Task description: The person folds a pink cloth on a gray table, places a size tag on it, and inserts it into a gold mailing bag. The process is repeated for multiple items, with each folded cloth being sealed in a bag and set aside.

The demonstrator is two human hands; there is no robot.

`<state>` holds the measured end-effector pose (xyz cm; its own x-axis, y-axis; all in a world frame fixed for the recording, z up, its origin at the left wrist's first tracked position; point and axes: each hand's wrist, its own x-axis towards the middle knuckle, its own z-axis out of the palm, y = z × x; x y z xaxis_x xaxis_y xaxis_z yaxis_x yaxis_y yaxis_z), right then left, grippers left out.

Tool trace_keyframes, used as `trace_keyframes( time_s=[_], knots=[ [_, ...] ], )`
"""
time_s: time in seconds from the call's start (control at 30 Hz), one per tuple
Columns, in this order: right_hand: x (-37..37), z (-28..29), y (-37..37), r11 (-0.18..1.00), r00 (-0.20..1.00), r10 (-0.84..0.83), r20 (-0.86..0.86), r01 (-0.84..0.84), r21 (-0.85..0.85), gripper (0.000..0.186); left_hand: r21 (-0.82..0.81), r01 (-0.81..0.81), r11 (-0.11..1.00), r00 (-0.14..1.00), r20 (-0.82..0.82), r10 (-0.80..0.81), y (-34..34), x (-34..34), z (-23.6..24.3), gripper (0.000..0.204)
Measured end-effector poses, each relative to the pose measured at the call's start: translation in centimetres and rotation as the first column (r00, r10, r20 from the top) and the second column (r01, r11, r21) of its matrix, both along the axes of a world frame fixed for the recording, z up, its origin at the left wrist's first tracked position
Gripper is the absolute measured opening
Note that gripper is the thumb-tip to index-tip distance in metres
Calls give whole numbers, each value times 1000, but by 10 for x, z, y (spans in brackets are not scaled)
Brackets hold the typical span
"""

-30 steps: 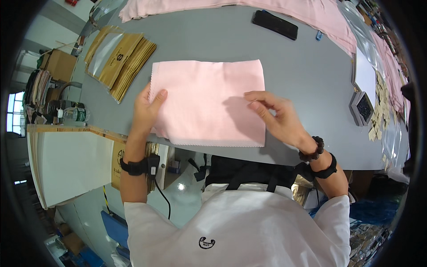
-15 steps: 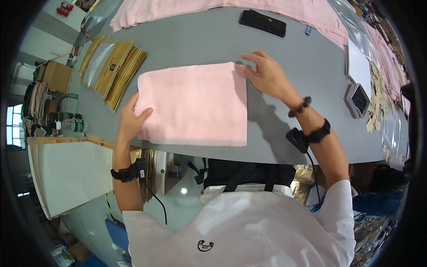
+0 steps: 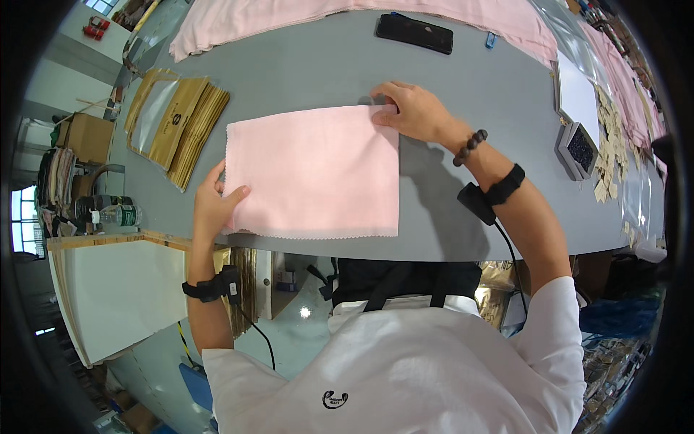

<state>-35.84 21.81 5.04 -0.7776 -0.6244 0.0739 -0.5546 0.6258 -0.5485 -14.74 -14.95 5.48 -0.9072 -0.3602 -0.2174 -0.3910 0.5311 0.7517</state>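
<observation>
A folded pink cloth with zigzag-cut edges lies on the grey table before me. On its left edge, my left hand has the thumb on top and the fingers tucked behind or under the side, so it grips the cloth there. My right hand is at the far right corner, thumb over the top of the fabric and bent fingers just beyond the edge, pinching that corner.
A stack of gold-brown packets lies at the left. At the back are a black phone, a small blue item and more pink fabric. An ink pad, a white pad and beige tags sit at the right.
My right hand has moved slightly left and closed its thumb over the cloth's far right corner. The left hand keeps its hold on the left edge.
</observation>
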Motion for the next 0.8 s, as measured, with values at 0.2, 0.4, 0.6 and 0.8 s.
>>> trace_keyframes(
  time_s=[0.2, 0.4, 0.6, 0.8],
  knots=[
    [44, 21, 26, 984, 944, 173, -280, -178, 9, 27, -777, 196, 598, 876, -135, -463, -1, 12, -4, 65],
    [85, 38, 101, 996, 987, 12, -159, -25, -84, 19, -719, 263, 643, 906, -44, -420, 21, 17, -36, 58],
    [67, 35, 216, 929, 924, -362, -125, 346, -131, 15, -726, 232, 647, 864, -151, -479, 107, -6, -38, 59],
    [37, 26, 366, 557, 498, -791, -355, 826, -82, 23, -690, 268, 673, 868, -130, -479, 185, -25, -43, 62]
  ],
)
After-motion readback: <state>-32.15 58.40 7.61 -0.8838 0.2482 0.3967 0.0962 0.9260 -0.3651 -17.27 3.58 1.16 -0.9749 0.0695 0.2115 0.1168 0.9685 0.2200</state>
